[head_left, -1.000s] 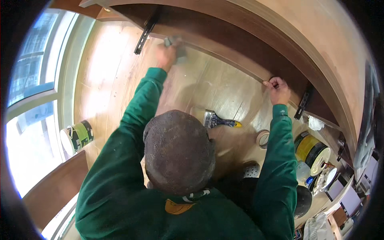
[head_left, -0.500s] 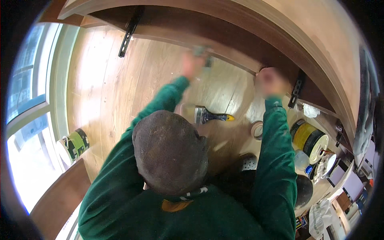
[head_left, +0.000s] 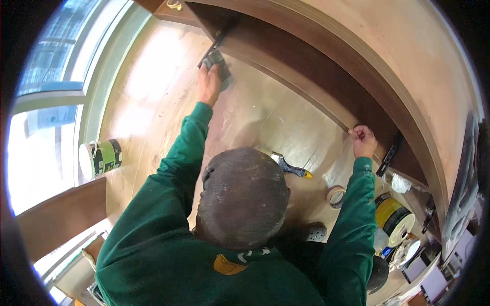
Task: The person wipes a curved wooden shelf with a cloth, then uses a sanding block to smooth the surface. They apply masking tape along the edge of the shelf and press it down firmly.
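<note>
My left hand point(head_left: 208, 84) grips a flat grey-green rectangular piece point(head_left: 220, 71), slightly blurred, beside the black slide rail point(head_left: 206, 56) at the far left of the brown wooden cabinet. My right hand point(head_left: 363, 142) is closed, thumb and finger pinched at the pale lower edge of the cabinet's board point(head_left: 301, 94), towards its right end. Anything between those fingertips is too small to make out. A second black rail point(head_left: 390, 154) sits just right of that hand. On the floor lies a wide paintbrush point(head_left: 292, 167) with a dark, yellow-tipped handle, its bristles partly hidden by a dark cap point(head_left: 242, 199).
A roll of tape point(head_left: 335, 196) lies near my right forearm. Beyond that arm stand a yellow-and-black bucket point(head_left: 395, 219) and a clear bottle point(head_left: 381, 239). By the window at left is a green-and-white tub point(head_left: 102, 158). Light wood planks point(head_left: 148, 97) cover the floor.
My left hand has moved left along the cabinet to the far rail with the grey-green piece. The view has shifted; my right hand stays at the board's edge and shows more sharply.
</note>
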